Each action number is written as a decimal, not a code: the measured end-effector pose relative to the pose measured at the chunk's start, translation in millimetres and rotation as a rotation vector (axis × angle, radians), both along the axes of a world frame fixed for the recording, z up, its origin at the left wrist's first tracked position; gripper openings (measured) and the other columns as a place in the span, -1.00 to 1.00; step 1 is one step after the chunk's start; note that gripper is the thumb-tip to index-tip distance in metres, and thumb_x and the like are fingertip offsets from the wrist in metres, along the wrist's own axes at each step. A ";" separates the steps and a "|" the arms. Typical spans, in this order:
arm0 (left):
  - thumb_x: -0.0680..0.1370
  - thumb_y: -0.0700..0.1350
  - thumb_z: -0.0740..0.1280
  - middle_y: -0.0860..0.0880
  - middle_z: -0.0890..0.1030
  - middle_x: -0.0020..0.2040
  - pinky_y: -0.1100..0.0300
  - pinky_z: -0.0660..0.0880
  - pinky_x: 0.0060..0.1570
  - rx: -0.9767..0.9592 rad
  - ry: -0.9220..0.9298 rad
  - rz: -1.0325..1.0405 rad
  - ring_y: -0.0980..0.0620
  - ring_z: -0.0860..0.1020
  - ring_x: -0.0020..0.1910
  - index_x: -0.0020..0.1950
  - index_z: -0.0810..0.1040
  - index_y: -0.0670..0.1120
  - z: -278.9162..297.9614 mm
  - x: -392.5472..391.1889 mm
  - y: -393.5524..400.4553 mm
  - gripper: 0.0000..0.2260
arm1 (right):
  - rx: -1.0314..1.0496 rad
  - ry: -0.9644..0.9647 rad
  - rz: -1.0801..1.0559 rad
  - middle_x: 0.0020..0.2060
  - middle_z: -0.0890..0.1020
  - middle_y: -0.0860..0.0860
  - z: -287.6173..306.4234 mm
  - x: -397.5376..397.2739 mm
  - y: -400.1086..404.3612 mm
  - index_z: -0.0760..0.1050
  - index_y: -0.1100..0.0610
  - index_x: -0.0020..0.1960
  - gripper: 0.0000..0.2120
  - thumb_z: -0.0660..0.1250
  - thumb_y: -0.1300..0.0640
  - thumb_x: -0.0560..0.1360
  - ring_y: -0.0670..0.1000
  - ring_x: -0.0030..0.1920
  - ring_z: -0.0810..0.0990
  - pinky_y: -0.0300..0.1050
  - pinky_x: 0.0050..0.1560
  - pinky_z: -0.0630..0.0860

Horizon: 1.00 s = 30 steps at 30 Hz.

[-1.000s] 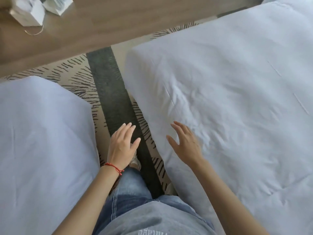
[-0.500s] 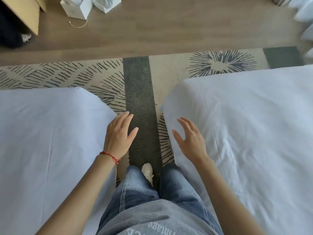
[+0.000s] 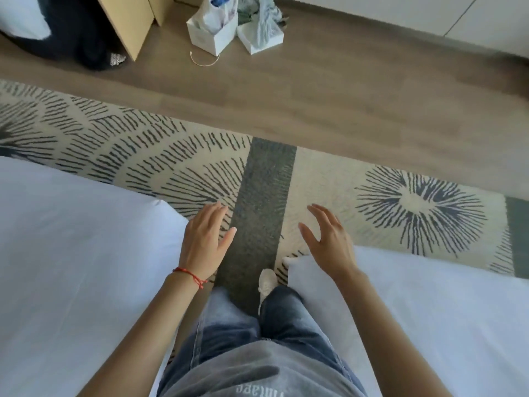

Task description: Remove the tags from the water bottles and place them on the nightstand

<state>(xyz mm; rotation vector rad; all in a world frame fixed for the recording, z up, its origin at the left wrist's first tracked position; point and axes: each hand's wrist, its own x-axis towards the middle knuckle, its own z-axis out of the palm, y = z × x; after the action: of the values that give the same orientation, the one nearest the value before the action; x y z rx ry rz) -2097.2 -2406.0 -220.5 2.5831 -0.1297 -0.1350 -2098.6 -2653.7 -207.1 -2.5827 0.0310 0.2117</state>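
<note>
- Head view: the left hand [image 3: 204,242] is held out over the edge of a smooth white bed [image 3: 71,253], fingers spread and loose, holding nothing; a thin red cord bracelet [image 3: 190,277] circles its wrist.
- The right hand [image 3: 329,242] hangs open too, fingers fanned apart and empty, above the rounded corner of a second white bed [image 3: 429,310].
- Between the beds runs a low-pile rug [image 3: 114,144], cream with dark dashed starburst patterns and one solid grey-green stripe [image 3: 263,196] down the aisle.
- Faded blue jeans [image 3: 257,339] and one pale shoe [image 3: 267,280] stand on that stripe.
- Beyond the rug lies matte brown wood-grain flooring [image 3: 343,90].
- On it sit two square white paper bags [image 3: 213,34] stuffed with crumpled plastic, beside a light wooden cabinet panel [image 3: 128,21].
- No water bottles, tags or nightstand show here; I cannot tell where they are.
</note>
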 end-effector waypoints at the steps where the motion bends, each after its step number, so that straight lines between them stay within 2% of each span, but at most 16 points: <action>1: 0.50 -0.10 0.31 -0.25 0.47 0.29 -0.11 0.42 0.24 -0.005 -0.002 0.020 -0.22 0.41 0.30 0.28 0.42 -0.25 2.0 15.6 0.3 -0.61 | -0.012 -0.006 0.029 0.36 0.42 0.02 3.3 24.0 0.4 0.35 0.09 0.36 -0.57 0.20 -0.07 0.55 0.04 0.33 0.39 -0.02 0.11 0.47; 5: 0.51 -0.06 0.25 -0.27 0.49 0.27 -0.10 0.39 0.23 0.005 -0.018 0.114 -0.24 0.42 0.29 0.26 0.42 -0.26 4.7 68.4 14.9 -0.60 | -0.029 -0.014 0.136 0.35 0.43 0.03 9.1 109.8 20.8 0.34 0.09 0.36 -0.56 0.19 -0.08 0.55 0.04 0.33 0.40 -0.04 0.13 0.44; 10: 0.49 -0.13 0.33 -0.28 0.48 0.27 -0.17 0.40 0.25 -0.003 0.011 0.218 -0.26 0.40 0.30 0.27 0.42 -0.26 -4.6 134.4 61.2 -0.61 | 0.019 0.027 0.284 0.36 0.42 0.06 -3.8 196.0 84.9 0.33 0.12 0.37 -0.55 0.20 -0.06 0.55 0.08 0.35 0.38 -0.02 0.26 0.38; 16: 0.53 -0.08 0.28 -0.27 0.45 0.30 -0.20 0.37 0.27 -0.003 0.029 0.306 -0.23 0.37 0.33 0.29 0.39 -0.25 -0.7 223.0 142.4 -0.61 | 0.012 0.019 0.425 0.37 0.41 0.04 0.3 295.7 182.0 0.32 0.09 0.38 -0.55 0.19 -0.07 0.55 0.06 0.36 0.37 -0.02 0.20 0.43; 20: 0.50 -0.01 0.20 -0.27 0.45 0.31 -0.19 0.35 0.29 -0.009 0.031 0.385 -0.24 0.36 0.34 0.29 0.39 -0.24 9.4 272.1 202.4 -0.56 | 0.015 -0.001 0.565 0.37 0.41 0.02 13.3 360.7 252.3 0.33 0.10 0.38 -0.55 0.17 -0.07 0.56 0.07 0.28 0.46 -0.07 0.13 0.45; 30: 0.53 0.01 0.15 -0.24 0.40 0.36 -0.14 0.29 0.35 -0.060 0.084 0.799 -0.19 0.32 0.37 0.33 0.35 -0.22 -1.3 305.7 322.5 -0.55 | 0.010 0.065 0.914 0.38 0.40 0.03 6.0 466.5 423.1 0.32 0.09 0.38 -0.55 0.18 -0.06 0.55 0.06 0.35 0.38 0.01 0.31 0.34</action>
<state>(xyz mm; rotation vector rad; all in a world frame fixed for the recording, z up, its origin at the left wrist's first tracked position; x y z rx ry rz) -1791.5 -2083.5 -221.8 2.3666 0.8980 0.0580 -1632.2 -2230.6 -201.1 -2.3910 -1.1234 0.6116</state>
